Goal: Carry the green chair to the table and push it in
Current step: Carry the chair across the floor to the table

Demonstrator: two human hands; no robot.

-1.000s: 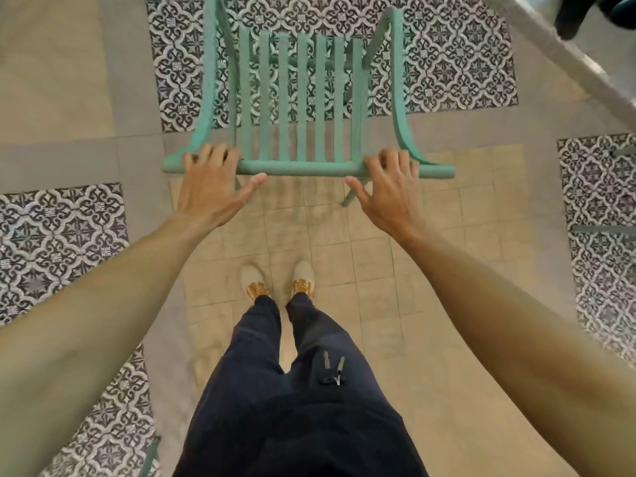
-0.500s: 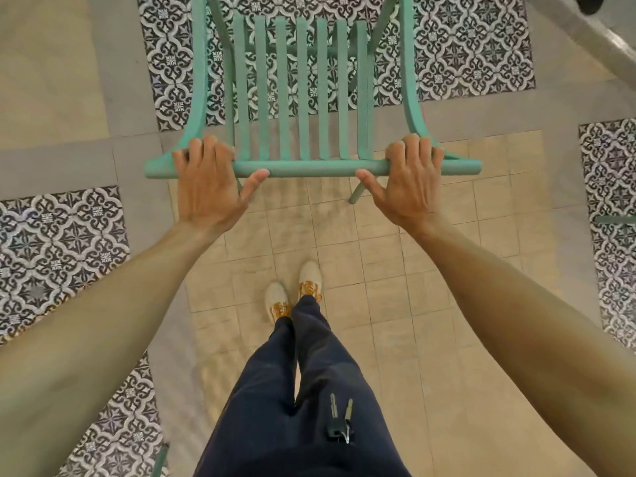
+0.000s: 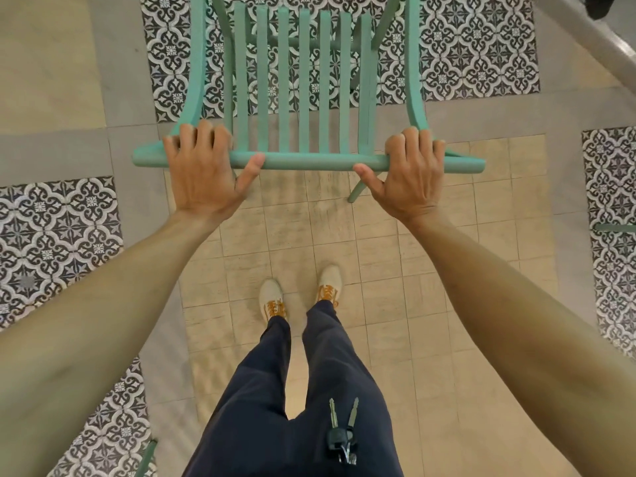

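Observation:
The green chair [image 3: 303,98] stands in front of me, seen from above and behind, its slatted back rising toward the camera. My left hand [image 3: 203,170] is wrapped over the left part of the top rail. On the right part of the same rail my right hand [image 3: 409,173] grips it, fingers over the far side and thumb underneath. One rear chair leg shows below the rail near my right thumb. The seat and front legs run out of the top of the view. No table top is plainly in view.
The floor alternates beige tiles with black-and-white patterned panels [image 3: 58,242]. A grey ledge or edge [image 3: 605,46] crosses the top right corner. My legs and pale shoes [image 3: 272,297] stand behind the chair. Green pieces of other furniture show at the right edge [image 3: 616,228] and bottom left.
Both hands have closed more firmly around the top rail. The chair looms larger and closer in view, and my feet have stepped forward over the beige tiles.

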